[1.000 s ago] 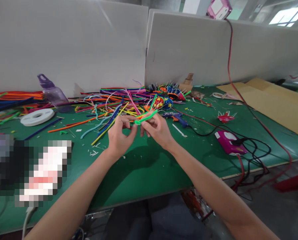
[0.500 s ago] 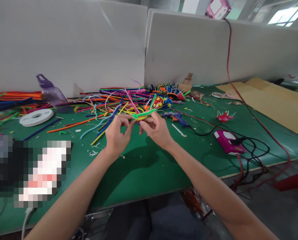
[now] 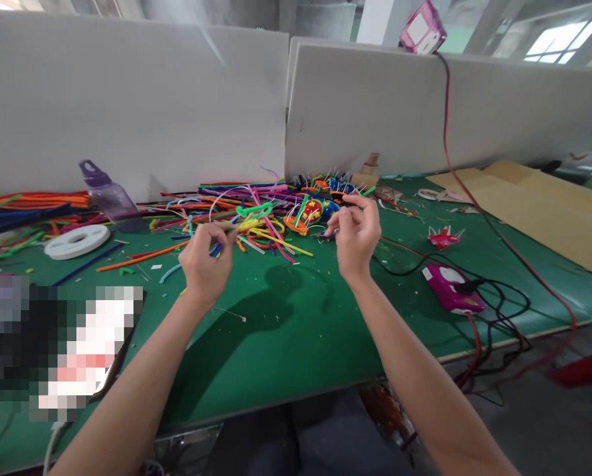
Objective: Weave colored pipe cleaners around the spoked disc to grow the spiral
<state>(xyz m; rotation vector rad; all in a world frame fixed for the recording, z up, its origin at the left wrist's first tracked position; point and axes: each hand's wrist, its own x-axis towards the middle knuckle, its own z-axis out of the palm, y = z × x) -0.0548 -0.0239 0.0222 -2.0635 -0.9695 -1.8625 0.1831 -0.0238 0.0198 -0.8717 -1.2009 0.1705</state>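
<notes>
Head view: fingers (image 3: 222,233) of left hand (image 3: 205,263) pinched shut at edge of pipe-cleaner pile (image 3: 276,238), hold unclear; fingers (image 3: 344,215) of right hand (image 3: 358,235) pinched together, contents unclear. Between them, green pipe-cleaner loop (image 3: 254,210) atop pile, on green counter (image 3: 296,330).

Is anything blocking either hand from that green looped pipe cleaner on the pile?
Nothing visible does: the green looped pipe cleaner lies uncovered atop the pile, between and just beyond the left hand and right hand.

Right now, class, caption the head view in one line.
Left hand and right hand, fingers pinched, held apart over coloured pipe cleaners on a green table.
</notes>
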